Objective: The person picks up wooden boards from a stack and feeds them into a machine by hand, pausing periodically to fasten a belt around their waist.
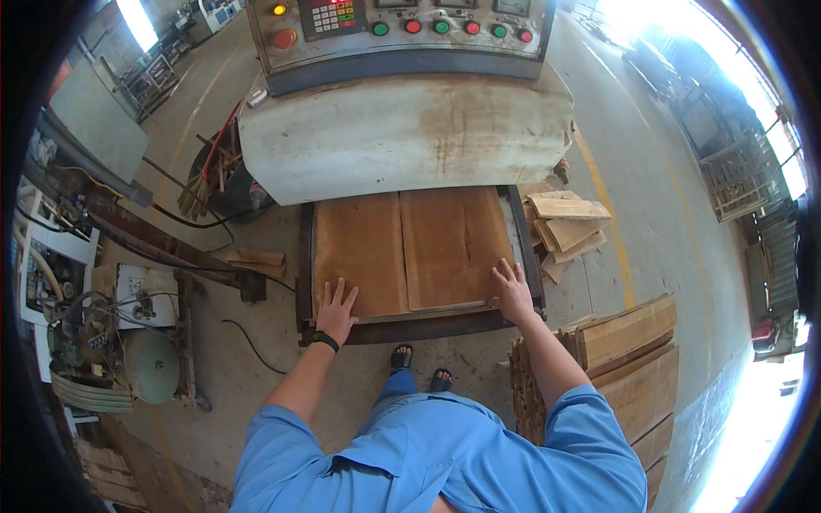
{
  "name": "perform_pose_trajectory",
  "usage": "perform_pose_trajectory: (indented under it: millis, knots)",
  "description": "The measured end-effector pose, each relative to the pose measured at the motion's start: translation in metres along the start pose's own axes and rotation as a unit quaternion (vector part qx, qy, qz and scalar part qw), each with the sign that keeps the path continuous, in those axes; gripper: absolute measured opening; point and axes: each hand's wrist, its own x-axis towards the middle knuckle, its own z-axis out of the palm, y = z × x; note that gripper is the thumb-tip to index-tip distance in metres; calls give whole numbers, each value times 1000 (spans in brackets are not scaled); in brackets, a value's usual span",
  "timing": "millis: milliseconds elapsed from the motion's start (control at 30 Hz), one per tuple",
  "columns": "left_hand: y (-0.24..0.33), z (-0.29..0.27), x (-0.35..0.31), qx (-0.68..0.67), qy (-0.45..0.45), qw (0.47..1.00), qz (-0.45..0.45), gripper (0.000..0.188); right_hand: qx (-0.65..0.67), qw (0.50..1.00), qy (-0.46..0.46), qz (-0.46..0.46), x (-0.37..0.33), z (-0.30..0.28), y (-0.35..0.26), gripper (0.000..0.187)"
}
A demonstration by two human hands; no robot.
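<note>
Two wide brown wooden boards lie side by side on the machine's feed table [410, 329], their far ends running under the pale, stained machine hood [402, 141]. On the near left corner of the left board [359, 248] rests my left hand [337, 313], fingers spread, a dark band around its wrist. My right hand [511, 292] lies at the near right edge of the right board [453, 244], its fingers stretched out and apart. Neither hand grips anything. A narrow gap separates the boards, and a dark crack marks the right one.
Above the hood is a control panel [410, 43] with buttons and a keypad. Stacked boards [633, 359] stand close to my right; loose planks [569, 222] lie beyond. Left are a metal beam [162, 239], machinery with hoses [137, 333], a floor cable [252, 346] and a scrap-wood bin [231, 184].
</note>
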Motion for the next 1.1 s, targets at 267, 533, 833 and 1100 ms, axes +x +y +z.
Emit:
perform_pose_trajectory:
  millis: [267, 533, 833, 1100]
  knots:
    - [-11, -18, 49, -8, -21, 1000, -10, 86, 28, 999, -22, 16, 54, -11, 0, 87]
    - [-17, -27, 84, 9, -19, 1000, -6, 84, 33, 999, 4, 19, 88, -10, 9, 86]
    - [-26, -34, 119, -3, -25, 999, -25, 85, 29, 997, 29, 60, 121, -20, -3, 79]
    - [-34, -35, 128, -123, 32, 992, -11, 78, 46, 996, 27, 70, 137, -4, -12, 86]
